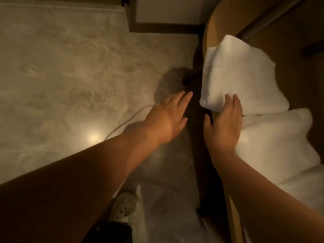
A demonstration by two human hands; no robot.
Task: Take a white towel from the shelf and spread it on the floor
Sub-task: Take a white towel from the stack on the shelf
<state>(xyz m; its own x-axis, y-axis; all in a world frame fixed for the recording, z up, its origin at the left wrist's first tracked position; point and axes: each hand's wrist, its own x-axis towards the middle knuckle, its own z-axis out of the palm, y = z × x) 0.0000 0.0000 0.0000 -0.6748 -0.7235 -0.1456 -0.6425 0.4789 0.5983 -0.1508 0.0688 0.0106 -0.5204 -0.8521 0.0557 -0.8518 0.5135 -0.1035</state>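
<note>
A folded white towel point(235, 78) lies on a wooden shelf point(212, 34) at the right, its near corner jutting past the shelf's edge. A second white towel point(273, 142) lies closer to me on the same shelf. My right hand point(224, 125) rests with straight fingers on the near corner of the far towel, thumb spread below its edge. My left hand point(168, 116) hovers with fingers extended just left of the shelf, above the grey floor point(70, 76), and holds nothing.
A white cable point(129, 120) runs across the floor under my left hand. A dark-framed piece of furniture point(157, 27) stands at the top. A black shelf leg point(189, 79) meets the floor. My white perforated shoe point(124, 206) shows at the bottom.
</note>
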